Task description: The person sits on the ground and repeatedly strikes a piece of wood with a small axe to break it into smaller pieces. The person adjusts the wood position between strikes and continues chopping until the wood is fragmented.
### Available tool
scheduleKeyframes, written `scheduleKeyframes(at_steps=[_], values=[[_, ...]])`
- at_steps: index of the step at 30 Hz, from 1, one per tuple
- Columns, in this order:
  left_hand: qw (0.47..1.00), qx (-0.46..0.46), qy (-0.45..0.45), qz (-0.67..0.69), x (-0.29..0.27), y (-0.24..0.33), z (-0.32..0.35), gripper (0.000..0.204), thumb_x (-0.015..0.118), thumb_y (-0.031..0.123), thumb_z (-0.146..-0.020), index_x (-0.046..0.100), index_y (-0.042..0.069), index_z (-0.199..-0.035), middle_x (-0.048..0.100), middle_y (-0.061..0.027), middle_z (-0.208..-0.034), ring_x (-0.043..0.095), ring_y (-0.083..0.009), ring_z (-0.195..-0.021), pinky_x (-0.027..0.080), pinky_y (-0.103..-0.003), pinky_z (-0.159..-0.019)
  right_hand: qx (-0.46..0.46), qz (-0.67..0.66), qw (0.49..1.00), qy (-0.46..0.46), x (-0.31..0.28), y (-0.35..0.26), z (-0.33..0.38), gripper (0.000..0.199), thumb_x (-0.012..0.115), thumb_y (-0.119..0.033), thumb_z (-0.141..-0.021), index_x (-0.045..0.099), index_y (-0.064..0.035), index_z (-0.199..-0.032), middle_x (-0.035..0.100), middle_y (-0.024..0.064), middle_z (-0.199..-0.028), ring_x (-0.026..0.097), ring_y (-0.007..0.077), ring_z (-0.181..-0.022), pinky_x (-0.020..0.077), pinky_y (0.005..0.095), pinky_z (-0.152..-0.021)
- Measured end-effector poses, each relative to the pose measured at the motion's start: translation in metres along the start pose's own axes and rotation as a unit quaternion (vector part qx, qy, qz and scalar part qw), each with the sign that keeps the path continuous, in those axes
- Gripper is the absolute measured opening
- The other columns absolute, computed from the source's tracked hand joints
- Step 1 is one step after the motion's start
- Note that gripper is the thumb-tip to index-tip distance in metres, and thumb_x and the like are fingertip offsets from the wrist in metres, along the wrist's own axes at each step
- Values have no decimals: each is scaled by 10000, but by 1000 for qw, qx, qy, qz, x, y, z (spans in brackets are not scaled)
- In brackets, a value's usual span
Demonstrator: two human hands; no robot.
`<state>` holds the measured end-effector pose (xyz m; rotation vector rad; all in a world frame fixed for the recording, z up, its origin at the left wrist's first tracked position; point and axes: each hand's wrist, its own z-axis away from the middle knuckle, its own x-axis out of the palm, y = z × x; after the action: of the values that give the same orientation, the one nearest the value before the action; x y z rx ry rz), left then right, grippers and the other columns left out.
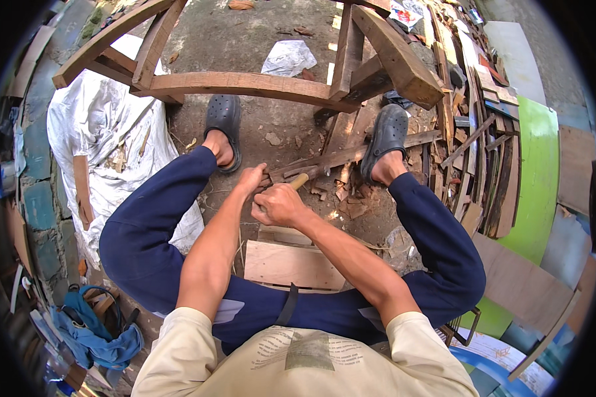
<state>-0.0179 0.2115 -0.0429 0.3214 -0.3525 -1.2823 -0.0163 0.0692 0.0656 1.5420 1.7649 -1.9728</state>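
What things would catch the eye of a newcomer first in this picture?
Probably the large wooden frame spanning the top of the view. Next, the bright green panel on the right and the crumpled white sheet on the left. In the middle, the right hand grips a yellowish handle, with the left hand close by.

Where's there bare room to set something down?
Mostly bare ground lies beyond the wooden crossbar, left of the small white sheet; a smaller patch lies right of the left clog. Crowded: wood scraps between right hand and right clog, and the woodpile farther right.
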Motion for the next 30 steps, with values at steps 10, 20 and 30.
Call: scheduleKeyframes(at_steps=[10,20,30], values=[[968,115,35,-218,-3,-10,-5,493,747,319,-857,682,-69,-1154,724,-174,-1006,688,-237,-940,531,-354,-871,75,-207,974,-59,-41,22,2,251,695,-199,-757,613,2,-630,522,210,-540,544,362,-500,422,451,-542],[995,37,58,-74,-13,-8,12,570,649,414,-930,571,33,-1347,618,-134,-1315,591,-277,-1209,451,-392,-988,17,-142,989,-29,-39,28,8,321,762,-251,-761,566,-27,-641,525,175,-547,552,333,-543,426,443,-546],[899,222,87,368,-52,55,86,810,453,607,-970,275,31,-1511,406,-149,-1519,404,-279,-1395,336,-456,-1133,75,-133,984,-96,-40,62,15,186,715,-154,-666,579,-50,-742,638,174,-717,639,403,-749,484,490,-646]])
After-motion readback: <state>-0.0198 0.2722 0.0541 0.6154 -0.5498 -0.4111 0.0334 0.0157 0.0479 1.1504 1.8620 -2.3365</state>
